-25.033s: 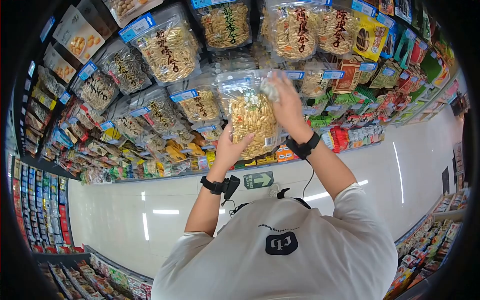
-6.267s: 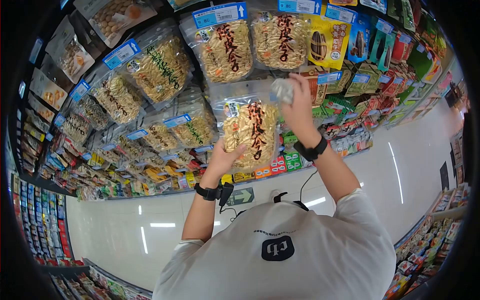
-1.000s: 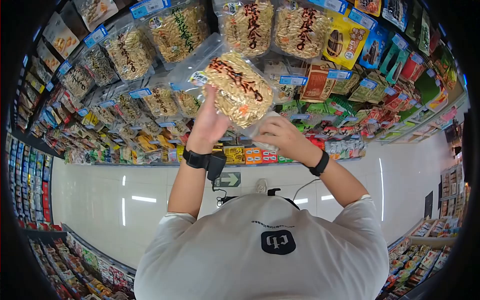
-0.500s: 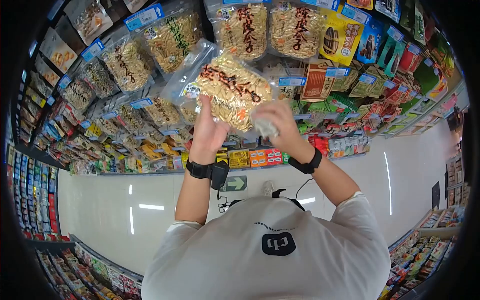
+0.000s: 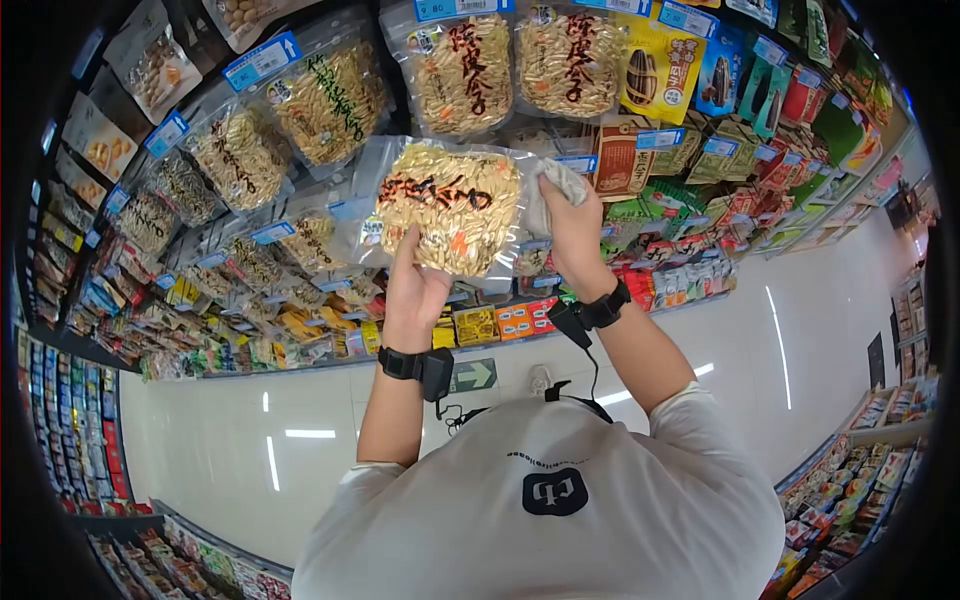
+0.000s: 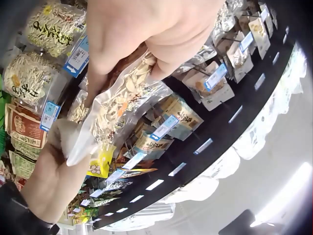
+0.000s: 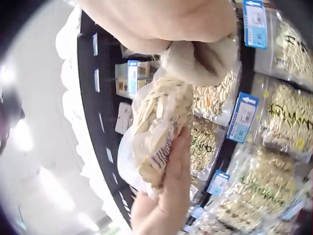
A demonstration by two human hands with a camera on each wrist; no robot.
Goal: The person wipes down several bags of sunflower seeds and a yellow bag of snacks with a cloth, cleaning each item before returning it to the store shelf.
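I hold a clear bag of pale seeds (image 5: 450,205) with dark lettering, turned sideways in front of the shelf. My left hand (image 5: 412,280) grips its lower edge from below, fingers running up the back. My right hand (image 5: 575,225) holds a white cloth (image 5: 555,185) bunched against the bag's right end. In the left wrist view the bag (image 6: 122,103) slants down from my left hand (image 6: 146,29) to the cloth (image 6: 63,139). The right wrist view shows the cloth (image 7: 200,61) under my right hand (image 7: 161,19), pressed on the bag (image 7: 161,117).
Similar seed bags (image 5: 455,70) hang on pegs behind, with blue price tags (image 5: 262,60). Yellow and green snack packs (image 5: 660,70) fill the shelf to the right. A white tiled floor (image 5: 250,440) runs below, with more stocked shelves (image 5: 870,470) at either side.
The bag has dropped a little and now lies level and sideways. My right hand has carried the cloth from the bag's underside up to its right end.
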